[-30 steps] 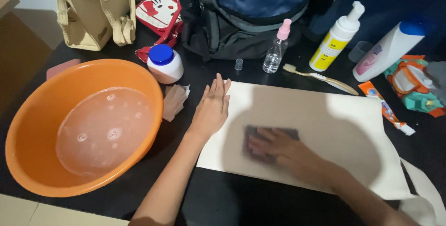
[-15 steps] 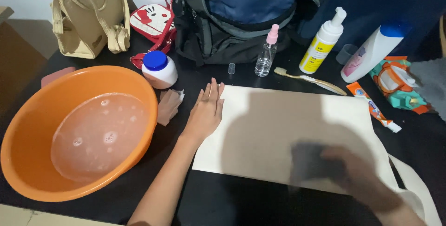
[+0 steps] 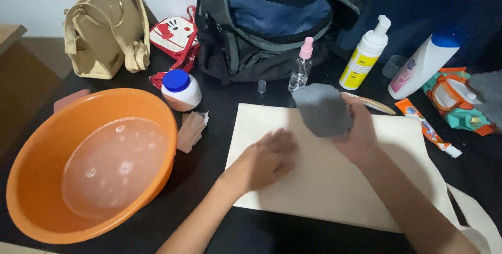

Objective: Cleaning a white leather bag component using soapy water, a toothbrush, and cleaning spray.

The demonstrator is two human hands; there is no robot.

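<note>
One grey, crumpled sponge pinched in right hand; left hand, fingers together, flat on cream cloth at seven o'clock.

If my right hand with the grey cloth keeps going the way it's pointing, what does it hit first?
Probably the clear spray bottle with the pink top, just beyond the grey cloth that the right hand holds raised over the cream fabric; depth is unclear.

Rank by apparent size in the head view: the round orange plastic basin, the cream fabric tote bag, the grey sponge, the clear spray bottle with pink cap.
1. Cream fabric tote bag and round orange plastic basin: look alike, unranked.
2. Grey sponge, raised nearer the camera.
3. Clear spray bottle with pink cap.
</note>
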